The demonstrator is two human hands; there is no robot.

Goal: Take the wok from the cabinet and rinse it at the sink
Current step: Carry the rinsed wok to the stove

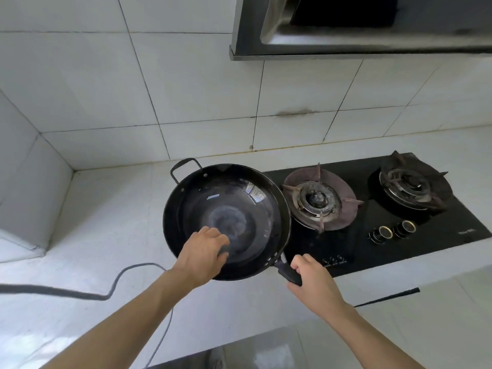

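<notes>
My right hand (311, 278) clenches the wok (226, 222) handle; my left hand (205, 254) reaches inside it, fingers curled on something dark, unclear; 2 burners beyond my right.

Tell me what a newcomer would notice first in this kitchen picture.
The black wok stands out first, held over the white counter just left of the stove. The right hand is closed on its long handle, while the left hand reaches inside the bowl. Next the eye goes to the two burners, both bare and unlit, and the hood above.
</notes>
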